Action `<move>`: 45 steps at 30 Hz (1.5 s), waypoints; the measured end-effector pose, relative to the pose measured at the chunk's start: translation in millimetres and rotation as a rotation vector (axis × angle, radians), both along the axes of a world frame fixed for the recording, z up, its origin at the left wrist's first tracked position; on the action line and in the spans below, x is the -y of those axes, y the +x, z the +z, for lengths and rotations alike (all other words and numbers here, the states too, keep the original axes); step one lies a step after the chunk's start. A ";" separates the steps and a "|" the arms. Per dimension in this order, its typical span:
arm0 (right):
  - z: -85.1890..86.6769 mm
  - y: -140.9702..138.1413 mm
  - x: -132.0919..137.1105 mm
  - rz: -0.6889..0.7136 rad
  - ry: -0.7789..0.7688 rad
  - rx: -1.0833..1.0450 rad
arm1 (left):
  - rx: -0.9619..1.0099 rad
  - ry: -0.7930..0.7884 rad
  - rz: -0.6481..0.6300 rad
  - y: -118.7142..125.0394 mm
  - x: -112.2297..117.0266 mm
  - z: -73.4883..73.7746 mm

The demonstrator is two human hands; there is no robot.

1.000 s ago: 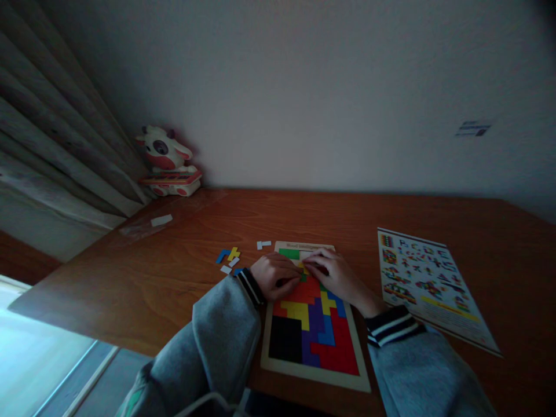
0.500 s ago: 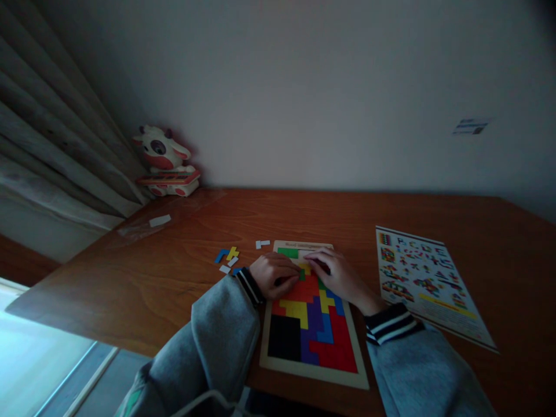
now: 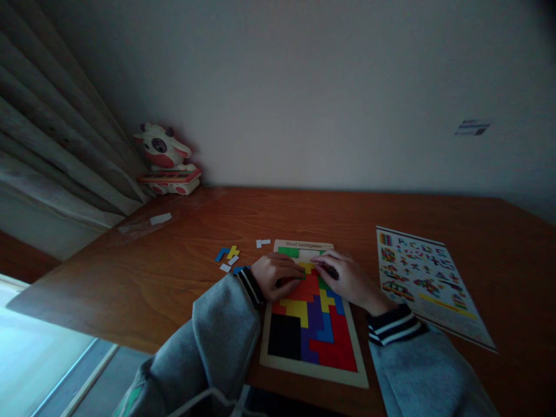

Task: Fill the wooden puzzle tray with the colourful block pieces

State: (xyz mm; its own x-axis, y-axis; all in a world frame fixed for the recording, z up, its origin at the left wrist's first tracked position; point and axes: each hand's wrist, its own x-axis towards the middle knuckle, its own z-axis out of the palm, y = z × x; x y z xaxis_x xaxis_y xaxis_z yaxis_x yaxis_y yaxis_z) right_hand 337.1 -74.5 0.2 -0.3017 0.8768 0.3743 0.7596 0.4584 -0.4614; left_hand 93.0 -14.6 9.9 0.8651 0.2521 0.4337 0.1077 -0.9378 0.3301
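A wooden block-puzzle board (image 3: 315, 376) lies in front of me, filled with coloured pieces around a black square (image 3: 284, 336) at its lower left. My left hand (image 3: 278, 277) rests over the board's upper left with its fingers curled together, their tips by a small green patch. From the right, my right hand (image 3: 345, 281) reaches over the upper part, thumb and fingers pinched close to a yellow piece (image 3: 308, 267). Whatever lies between the fingertips of either hand is too small or hidden to make out. A white piece (image 3: 308, 253) shows just beyond the fingers.
Left of the board lie loose pieces: a yellow one (image 3: 233, 252), a blue one (image 3: 221, 254) and several white ones, with another white piece (image 3: 263, 243) farther back. A printed sheet (image 3: 434, 284) lies at the right. A cow toy (image 3: 169, 159) stands at the back left.
My right hand has shifted slightly right and toward me, uncovering more of the white piece and a green patch at the board's top. My left hand has barely moved.
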 end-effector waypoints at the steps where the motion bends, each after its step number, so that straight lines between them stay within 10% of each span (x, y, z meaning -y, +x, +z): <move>1: -0.9 -0.1 -0.1 0.003 0.003 0.001 | -0.001 0.000 -0.001 -0.2 0.1 0.3; 10: -1.0 1.4 -1.9 -0.004 0.014 -0.035 | -0.035 0.023 0.022 0.1 0.7 3.1; 19: -12.4 20.3 -10.8 -0.327 0.078 -0.040 | -0.030 0.006 0.006 0.7 1.8 4.2; 35: -20.7 18.2 -12.1 -0.352 0.027 -0.090 | -0.027 0.016 0.023 0.5 2.8 1.5; 45: -18.6 20.1 -11.0 -0.380 0.100 -0.137 | 0.029 0.238 0.378 -41.4 -21.2 1.6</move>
